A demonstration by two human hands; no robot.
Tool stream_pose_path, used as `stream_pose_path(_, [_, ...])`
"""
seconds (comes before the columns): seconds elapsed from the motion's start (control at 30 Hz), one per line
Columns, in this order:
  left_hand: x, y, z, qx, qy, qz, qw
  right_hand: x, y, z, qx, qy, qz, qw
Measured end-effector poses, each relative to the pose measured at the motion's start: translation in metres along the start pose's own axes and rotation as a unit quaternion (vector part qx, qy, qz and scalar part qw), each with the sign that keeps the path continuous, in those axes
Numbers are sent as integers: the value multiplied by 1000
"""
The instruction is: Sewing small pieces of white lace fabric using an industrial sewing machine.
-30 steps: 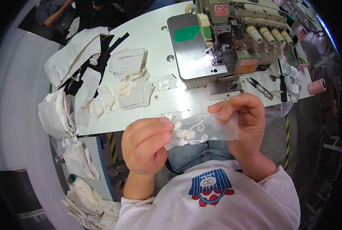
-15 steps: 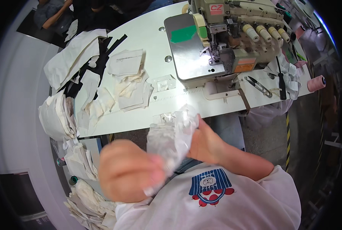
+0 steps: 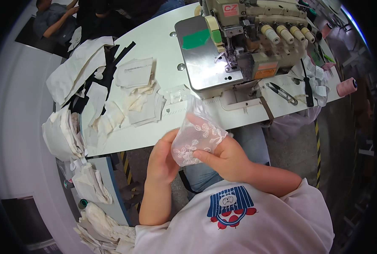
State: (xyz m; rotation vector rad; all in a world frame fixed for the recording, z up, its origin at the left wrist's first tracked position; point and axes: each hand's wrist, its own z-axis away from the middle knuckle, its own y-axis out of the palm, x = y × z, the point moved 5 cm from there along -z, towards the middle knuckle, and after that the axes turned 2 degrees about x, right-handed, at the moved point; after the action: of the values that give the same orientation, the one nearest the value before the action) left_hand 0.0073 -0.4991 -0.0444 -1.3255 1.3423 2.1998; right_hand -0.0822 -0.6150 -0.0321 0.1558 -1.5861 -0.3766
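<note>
Presently, the white lace (image 3: 199,137) lay between the left hand (image 3: 162,156) and the right hand (image 3: 230,158), its long axis pointing forward beyond both, the right one clamped on its near part, the left one's hidden grip impossible to tell.

1. Here we are, up on the head, one wide fisheye staring down!
2. Left hand (image 3: 161,158) and right hand (image 3: 224,158) close, mid-view; shirt (image 3: 273,220) along the bottom.
3. Out ahead it faces table (image 3: 161,46) and machine (image 3: 260,40), farther off!
</note>
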Motion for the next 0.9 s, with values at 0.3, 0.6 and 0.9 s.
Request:
stream_pose_path(0.3, [-30,18,-17,-60,134,-110,983,0,-17,5,-59,-147,-205,966])
stream_pose_path(0.6, [-43,32,-23,-45,189,-242,951,8,-48,0,-107,-75,-185,974])
stream_pose_path(0.9, [-66,50,-50,-30,253,-343,904,25,-63,-4,-171,-62,-121,976])
